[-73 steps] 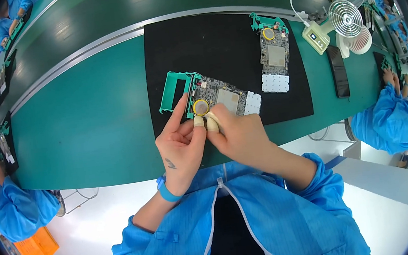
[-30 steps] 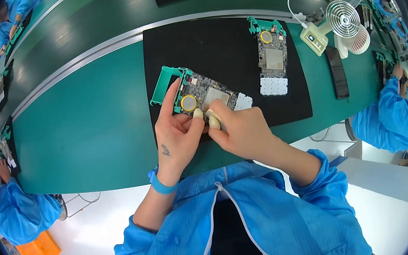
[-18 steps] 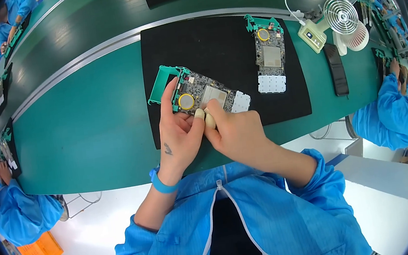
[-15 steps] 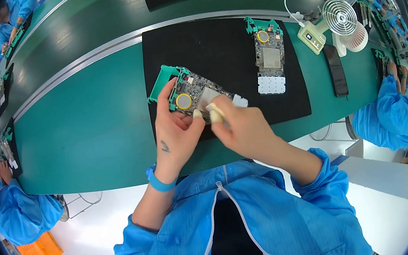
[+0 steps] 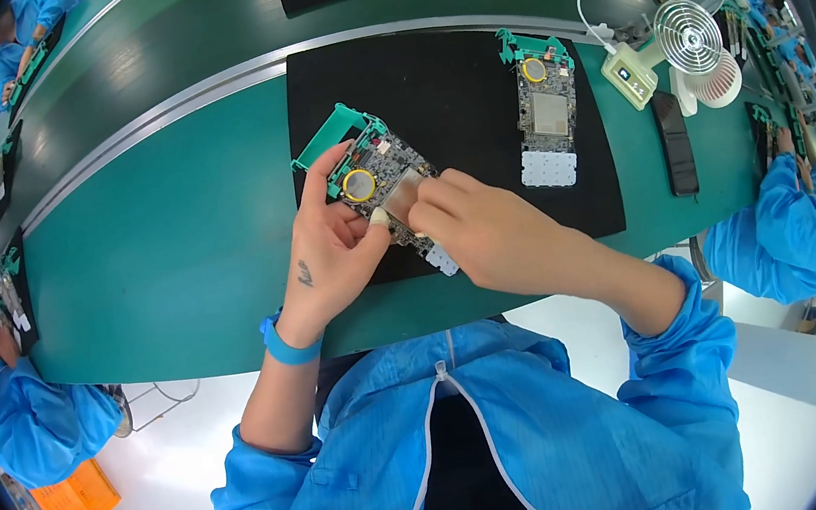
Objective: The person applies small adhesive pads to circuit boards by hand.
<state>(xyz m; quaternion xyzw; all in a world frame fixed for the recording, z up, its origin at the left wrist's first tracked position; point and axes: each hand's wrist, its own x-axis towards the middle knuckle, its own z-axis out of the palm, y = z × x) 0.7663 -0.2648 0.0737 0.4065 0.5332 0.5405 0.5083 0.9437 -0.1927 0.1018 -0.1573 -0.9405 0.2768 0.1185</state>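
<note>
A circuit board (image 5: 373, 170) with a round gold cell and a green plastic frame lies tilted on the black mat (image 5: 438, 80). My left hand (image 5: 332, 249) steadies it from the left, index finger along its edge and capped thumb on its lower side. My right hand (image 5: 486, 231) presses its fingertips onto the board's silver shield from the right, covering the board's lower end. A white keypad corner (image 5: 444, 261) shows under that hand. A second similar board (image 5: 543, 114) lies upright farther right on the mat.
A small white desk fan (image 5: 690, 36) and a beige box with a cable stand at the right, a dark phone (image 5: 676, 154) beside them. A grey rail crosses the green bench. Other people in blue coats work at the left and right.
My right hand slid from the board's lower edge up onto its silver shield. My left hand kept hold of the board, which shifted slightly up and left in view.
</note>
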